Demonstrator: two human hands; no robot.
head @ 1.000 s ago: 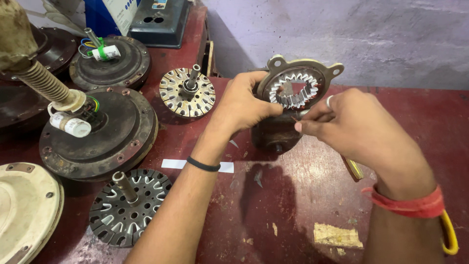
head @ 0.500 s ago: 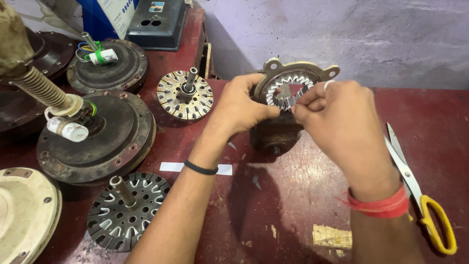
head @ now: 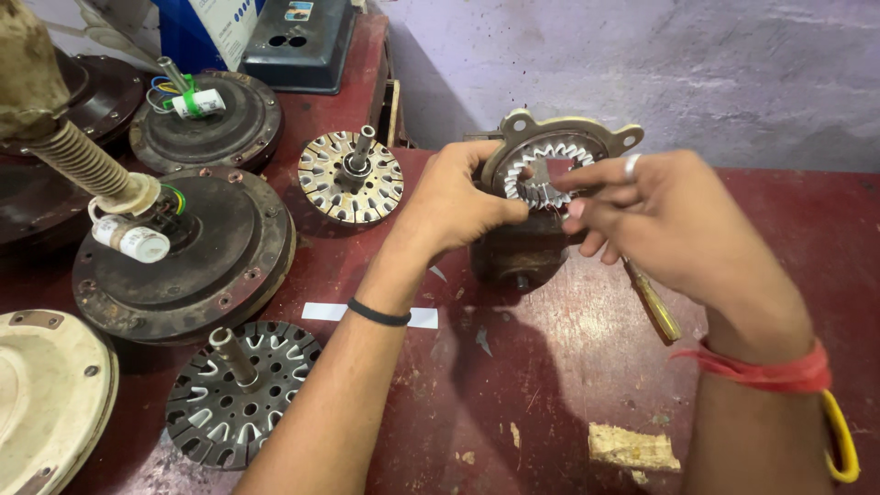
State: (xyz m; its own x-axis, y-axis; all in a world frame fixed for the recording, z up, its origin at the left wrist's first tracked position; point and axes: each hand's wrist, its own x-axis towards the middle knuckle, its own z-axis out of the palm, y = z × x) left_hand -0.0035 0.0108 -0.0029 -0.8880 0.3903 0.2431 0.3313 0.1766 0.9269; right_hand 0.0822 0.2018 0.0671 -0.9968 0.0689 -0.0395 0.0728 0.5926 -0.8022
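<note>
A metal stator ring [head: 561, 135] with inward teeth and mounting ears stands tilted upright on a dark motor housing [head: 518, 252] at the middle of the red table [head: 550, 367]. My left hand [head: 458, 197] grips the ring's left rim. From the right, my right hand [head: 665, 225], which wears a ring and a red wrist thread, reaches in and pinches at the inner teeth. Whether it also holds a thin wire there is too small to tell. Scissors [head: 653, 304] with a yellow handle lie under my right forearm.
A pale rotor with a shaft [head: 351, 179] lies left of the ring, and a dark laminated rotor [head: 238, 390] sits at the front left. Two fan motor housings [head: 183, 252] [head: 206, 119], a cream cover [head: 46, 394], a white strip [head: 316, 312] and a tan scrap [head: 632, 446] also sit on the table.
My right hand has moved left onto the ring's teeth and stays pinched there. The scissors, in plain view half a second ago, are now mostly hidden under my arm.
</note>
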